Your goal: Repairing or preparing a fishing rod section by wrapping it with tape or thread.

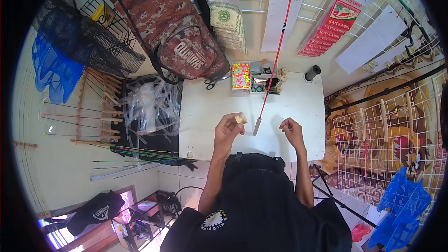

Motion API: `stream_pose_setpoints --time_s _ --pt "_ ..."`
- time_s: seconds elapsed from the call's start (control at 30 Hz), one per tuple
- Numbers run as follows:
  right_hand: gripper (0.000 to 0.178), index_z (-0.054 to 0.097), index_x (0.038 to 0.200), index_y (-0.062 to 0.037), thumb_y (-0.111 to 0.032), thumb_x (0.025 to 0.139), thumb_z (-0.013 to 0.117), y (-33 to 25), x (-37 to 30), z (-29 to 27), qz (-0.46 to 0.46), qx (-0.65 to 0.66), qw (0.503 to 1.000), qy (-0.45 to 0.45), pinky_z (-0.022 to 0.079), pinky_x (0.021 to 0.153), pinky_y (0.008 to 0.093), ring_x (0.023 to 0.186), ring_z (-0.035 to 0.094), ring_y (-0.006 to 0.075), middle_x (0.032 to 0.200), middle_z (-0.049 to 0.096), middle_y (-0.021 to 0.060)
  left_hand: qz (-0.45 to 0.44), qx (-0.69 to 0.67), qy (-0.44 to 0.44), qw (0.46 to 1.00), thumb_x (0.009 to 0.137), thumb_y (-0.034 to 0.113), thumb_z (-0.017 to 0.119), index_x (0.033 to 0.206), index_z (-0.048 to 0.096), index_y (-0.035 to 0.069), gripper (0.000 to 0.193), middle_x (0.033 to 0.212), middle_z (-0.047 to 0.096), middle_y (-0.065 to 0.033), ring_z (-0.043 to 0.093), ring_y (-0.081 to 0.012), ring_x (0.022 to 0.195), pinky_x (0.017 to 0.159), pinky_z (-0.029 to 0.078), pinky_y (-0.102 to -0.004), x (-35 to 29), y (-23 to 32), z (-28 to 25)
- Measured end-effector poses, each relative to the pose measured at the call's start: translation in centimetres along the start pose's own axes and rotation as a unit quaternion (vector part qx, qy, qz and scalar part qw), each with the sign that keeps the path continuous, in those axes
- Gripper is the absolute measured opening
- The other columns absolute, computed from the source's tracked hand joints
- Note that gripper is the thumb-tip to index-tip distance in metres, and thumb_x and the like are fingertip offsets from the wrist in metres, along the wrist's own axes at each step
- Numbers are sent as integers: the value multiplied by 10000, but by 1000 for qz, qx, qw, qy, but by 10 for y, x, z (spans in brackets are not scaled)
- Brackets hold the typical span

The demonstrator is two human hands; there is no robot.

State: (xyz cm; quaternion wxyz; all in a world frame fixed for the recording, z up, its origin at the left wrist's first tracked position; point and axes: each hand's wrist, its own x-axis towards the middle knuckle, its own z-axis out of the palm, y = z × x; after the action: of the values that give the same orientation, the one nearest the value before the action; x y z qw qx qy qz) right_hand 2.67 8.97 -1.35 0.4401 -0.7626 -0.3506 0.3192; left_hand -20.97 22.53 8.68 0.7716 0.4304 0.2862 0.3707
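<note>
My left hand point(227, 130) is raised above the white table, its fingers closed around a small pale spool point(241, 118). To the right, my right hand point(292, 133) is held in a pinch over the tabletop. A faint thin loop shows at its fingertips, too fine to make out. Between my two hands stretches a slim red fishing rod point(266, 94), with its light brown handle point(257, 126) toward me and its tip pointing to the back wall. Neither hand touches the rod.
On the white table point(210, 107) stands a compartment tray point(249, 92) with pink and yellow pieces. Scissors point(211, 84), more spools point(283, 75) and a black cylinder point(312, 73) are nearby. A camouflage rod bag point(158, 14) leans at back left; clear plastic sleeves point(149, 107) lie left.
</note>
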Motion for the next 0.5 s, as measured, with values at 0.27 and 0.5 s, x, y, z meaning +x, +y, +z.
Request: stream_pose_setpoints --time_s 0.27,0.5 --pt "277 576 1176 -23 -47 900 568 10 -4 14 36 -91 995 6 559 756 344 848 717 258 946 724 171 42 32 14 998 803 -93 716 1213 561 -16 445 1075 604 -102 609 -138 924 828 515 -276 -7 5 15" --pt "232 648 1110 -8 -65 886 663 -102 -31 12 -82 9 996 -33 532 772 302 819 694 171 914 727 100 94 119 7 988 780 -153 705 1181 585 -13 441 1109 560 -80 622 -156 969 857 521 -270 -6 -4 14"
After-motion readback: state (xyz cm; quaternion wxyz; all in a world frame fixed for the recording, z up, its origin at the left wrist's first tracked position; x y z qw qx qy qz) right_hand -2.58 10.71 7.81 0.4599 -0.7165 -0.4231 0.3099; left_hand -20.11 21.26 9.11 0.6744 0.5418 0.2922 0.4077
